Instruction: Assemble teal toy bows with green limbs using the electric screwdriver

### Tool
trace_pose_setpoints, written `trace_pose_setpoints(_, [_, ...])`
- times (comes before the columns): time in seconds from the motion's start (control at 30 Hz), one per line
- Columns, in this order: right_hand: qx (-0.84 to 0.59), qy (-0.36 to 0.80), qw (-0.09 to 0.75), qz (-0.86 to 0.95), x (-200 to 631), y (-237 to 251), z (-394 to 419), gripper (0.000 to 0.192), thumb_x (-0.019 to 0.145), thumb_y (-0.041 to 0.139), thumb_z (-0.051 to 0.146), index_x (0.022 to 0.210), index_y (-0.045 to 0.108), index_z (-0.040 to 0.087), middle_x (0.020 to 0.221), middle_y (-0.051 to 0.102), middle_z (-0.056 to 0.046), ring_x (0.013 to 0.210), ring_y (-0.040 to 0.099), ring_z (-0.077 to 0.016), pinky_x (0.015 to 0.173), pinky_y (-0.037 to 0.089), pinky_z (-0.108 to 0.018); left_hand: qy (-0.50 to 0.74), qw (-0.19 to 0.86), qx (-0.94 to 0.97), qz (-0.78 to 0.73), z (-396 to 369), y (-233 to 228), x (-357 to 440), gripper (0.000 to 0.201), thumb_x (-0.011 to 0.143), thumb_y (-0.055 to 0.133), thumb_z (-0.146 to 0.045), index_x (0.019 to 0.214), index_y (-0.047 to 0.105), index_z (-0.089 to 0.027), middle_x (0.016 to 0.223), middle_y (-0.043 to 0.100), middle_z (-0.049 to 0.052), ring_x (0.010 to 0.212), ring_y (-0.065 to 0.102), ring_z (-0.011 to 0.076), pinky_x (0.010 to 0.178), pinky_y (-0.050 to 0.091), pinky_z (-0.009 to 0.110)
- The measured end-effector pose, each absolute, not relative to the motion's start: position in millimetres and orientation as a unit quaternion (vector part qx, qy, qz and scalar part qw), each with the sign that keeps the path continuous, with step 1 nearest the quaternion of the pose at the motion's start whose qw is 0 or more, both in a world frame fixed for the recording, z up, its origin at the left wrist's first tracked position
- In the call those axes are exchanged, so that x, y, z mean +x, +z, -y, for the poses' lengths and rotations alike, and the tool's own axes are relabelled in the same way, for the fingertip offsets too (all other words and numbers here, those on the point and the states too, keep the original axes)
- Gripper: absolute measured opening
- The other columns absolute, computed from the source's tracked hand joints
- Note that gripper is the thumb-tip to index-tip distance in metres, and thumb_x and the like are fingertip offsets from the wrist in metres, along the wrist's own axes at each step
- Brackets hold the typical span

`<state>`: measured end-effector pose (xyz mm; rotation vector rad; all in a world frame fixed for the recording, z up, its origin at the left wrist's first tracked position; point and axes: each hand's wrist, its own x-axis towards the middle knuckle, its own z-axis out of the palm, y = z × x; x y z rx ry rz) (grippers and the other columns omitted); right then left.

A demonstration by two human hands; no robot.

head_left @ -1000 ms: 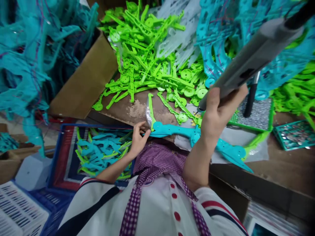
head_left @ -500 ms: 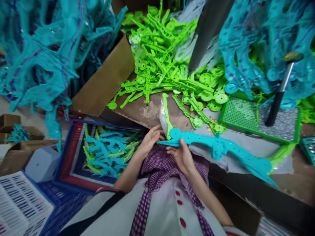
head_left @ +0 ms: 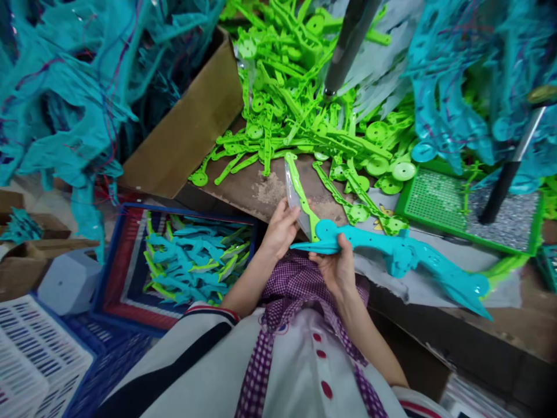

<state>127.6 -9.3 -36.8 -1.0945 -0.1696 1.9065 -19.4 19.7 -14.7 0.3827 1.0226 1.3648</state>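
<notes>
My right hand [head_left: 338, 268] grips the near end of a long turquoise plastic bow piece [head_left: 400, 255] that lies across the front of the brown table [head_left: 256, 191]. My left hand [head_left: 281, 227] pinches a clear plastic blade with a bright green strip [head_left: 299, 194] hinged at the bow's round end. Both hands are close together above my checked scarf.
A heap of green plastic parts [head_left: 304, 98] covers the table's far side. Turquoise parts pile up at the left [head_left: 65, 93] and right [head_left: 456, 87]. A green tray of screws [head_left: 435, 203] sits right. A blue crate [head_left: 130, 278] holds assembled pieces. A grey tool [head_left: 348, 40] hangs overhead beside a cardboard box [head_left: 183, 133].
My right hand let go of the grey hanging tool, came down and took hold of the turquoise bow. My left hand moved up onto the clear and green strip.
</notes>
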Motion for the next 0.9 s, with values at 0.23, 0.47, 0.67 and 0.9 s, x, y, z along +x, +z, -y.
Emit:
trace_pose_setpoints(0.23, [-0.454, 0.805, 0.349, 0.157, 153, -40, 12, 0.054, 0.066, 0.079, 0.067, 0.072, 0.070, 0.014, 0.060, 0.071, -0.009, 0.047, 0.067, -0.0171, 0.049, 0.060, -0.024, 0.575, 0.615, 0.239, -0.484, -21, -16, -16, 0.053, 0.080, 0.073, -0.056, 0.118, 0.053, -0.026, 0.117, 0.071, 0.008, 0.127, 0.061, 0.0306, 0.100, 0.054, 0.044])
trace_pose_setpoints(0.47, [-0.463, 0.772, 0.390, 0.194, 158, -28, 15, 0.046, 0.067, 0.075, 0.065, 0.072, 0.069, 0.019, 0.045, 0.058, -0.002, 0.049, 0.066, -0.0214, 0.039, 0.054, -0.029, 0.514, 0.672, 0.329, -0.420, -49, 10, -28, 0.055, 0.078, 0.078, -0.052, 0.120, 0.061, -0.021, 0.116, 0.071, 0.009, 0.126, 0.061, 0.0353, 0.102, 0.053, 0.051])
trace_pose_setpoints(0.67, [-0.464, 0.763, 0.398, 0.211, 163, -23, 16, 0.047, 0.064, 0.077, 0.065, 0.074, 0.068, 0.020, 0.046, 0.058, -0.001, 0.051, 0.066, -0.0224, 0.042, 0.055, -0.031, 0.493, 0.690, 0.363, -0.386, -65, 13, -24, 0.051, 0.080, 0.079, -0.047, 0.121, 0.064, -0.020, 0.109, 0.073, 0.007, 0.116, 0.066, 0.0345, 0.099, 0.053, 0.050])
trace_pose_setpoints(0.9, [-0.494, 0.758, 0.377, 0.199, 161, -34, 17, 0.050, 0.065, 0.080, 0.065, 0.074, 0.064, 0.019, 0.046, 0.057, 0.003, 0.036, 0.051, -0.0113, 0.032, 0.042, -0.021, 0.514, 0.669, 0.357, -0.402, -65, 1, -18, 0.055, 0.082, 0.075, -0.051, 0.127, 0.063, -0.023, 0.120, 0.070, 0.008, 0.125, 0.060, 0.0352, 0.101, 0.053, 0.050])
